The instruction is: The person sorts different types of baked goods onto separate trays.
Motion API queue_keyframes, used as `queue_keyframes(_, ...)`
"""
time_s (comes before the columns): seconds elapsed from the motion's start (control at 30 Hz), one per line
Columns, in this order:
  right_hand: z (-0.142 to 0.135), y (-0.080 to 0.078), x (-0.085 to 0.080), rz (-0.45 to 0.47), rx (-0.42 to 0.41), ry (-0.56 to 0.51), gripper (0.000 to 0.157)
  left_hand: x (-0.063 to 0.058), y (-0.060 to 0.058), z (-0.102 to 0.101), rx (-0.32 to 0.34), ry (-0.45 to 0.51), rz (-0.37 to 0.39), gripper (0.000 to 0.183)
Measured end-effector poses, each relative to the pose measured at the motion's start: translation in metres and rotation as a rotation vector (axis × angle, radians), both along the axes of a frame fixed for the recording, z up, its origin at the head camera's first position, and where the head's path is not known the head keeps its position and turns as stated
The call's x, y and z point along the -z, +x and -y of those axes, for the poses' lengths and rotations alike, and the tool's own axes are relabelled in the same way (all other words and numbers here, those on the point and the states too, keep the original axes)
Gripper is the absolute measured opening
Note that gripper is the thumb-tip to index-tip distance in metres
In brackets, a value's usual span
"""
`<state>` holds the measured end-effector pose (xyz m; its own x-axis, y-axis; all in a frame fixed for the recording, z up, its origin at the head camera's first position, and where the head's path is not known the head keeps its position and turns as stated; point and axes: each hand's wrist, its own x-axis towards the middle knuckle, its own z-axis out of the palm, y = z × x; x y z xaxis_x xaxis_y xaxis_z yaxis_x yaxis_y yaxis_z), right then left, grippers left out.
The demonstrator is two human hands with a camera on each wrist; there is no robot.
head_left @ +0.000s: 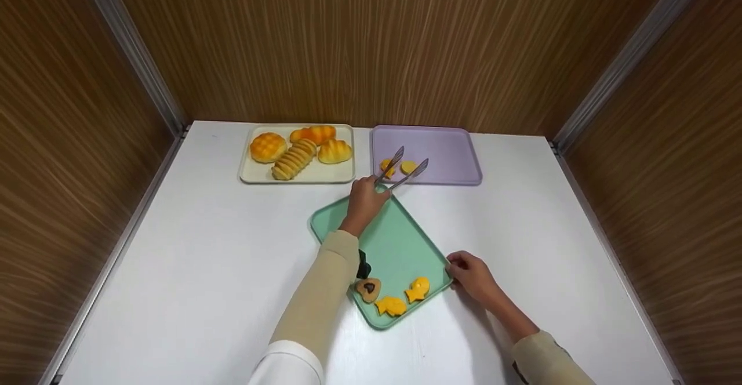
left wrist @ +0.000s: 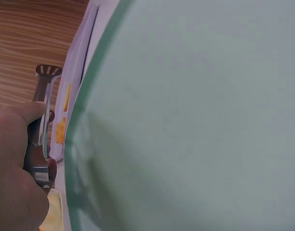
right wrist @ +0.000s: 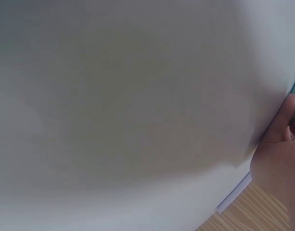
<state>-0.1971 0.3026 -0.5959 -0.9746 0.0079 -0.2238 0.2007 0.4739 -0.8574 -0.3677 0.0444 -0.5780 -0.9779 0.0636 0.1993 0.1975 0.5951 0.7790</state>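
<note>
Cookies (head_left: pixel 392 307) on green tray (head_left: pixel 397 243), breads (head_left: pixel 294 160) on another

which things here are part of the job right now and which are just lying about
Seemingly in use:
tongs, in the left hand
purple tray, with two small cookies
green tray, its edge in the right hand
heart cookie and two fish cookies on it

Apparently just lying about:
cream tray
four breads on it
</note>
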Motion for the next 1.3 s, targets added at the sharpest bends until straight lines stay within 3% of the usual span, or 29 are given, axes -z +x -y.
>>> queue_keyframes(0.37, -0.001, 0.000, 0.000, -0.003, 0.004, -0.015, 0.022, -0.008, 0.012, 0.015, 0.034, 0.065, 0.021, 0.046)
queue_keyframes(0.57, 0.000, -0.001, 0.002, -0.004, 0.006, -0.010, 0.022, -0.010, 0.026, 0.021, 0.078, 0.092, 0.016, 0.045)
queue_keyframes(0.83, 0.000, 0.001, 0.001, -0.010, 0.003, 0.001, 0.022, -0.014, 0.061, 0.035, 0.213, 0.091, 0.047, 0.047)
queue_keyframes(1.03, 0.001, 0.000, 0.001, -0.002, 0.010, -0.001, 0.023, -0.014, 0.089, 0.049, 0.255, 0.057, 0.095, 0.053)
queue_keyframes(1.3, 0.001, 0.000, 0.003, 0.005, 0.022, -0.010, 0.023, -0.006, 0.136, 0.069, 0.322, 0.043, 0.142, 0.053)
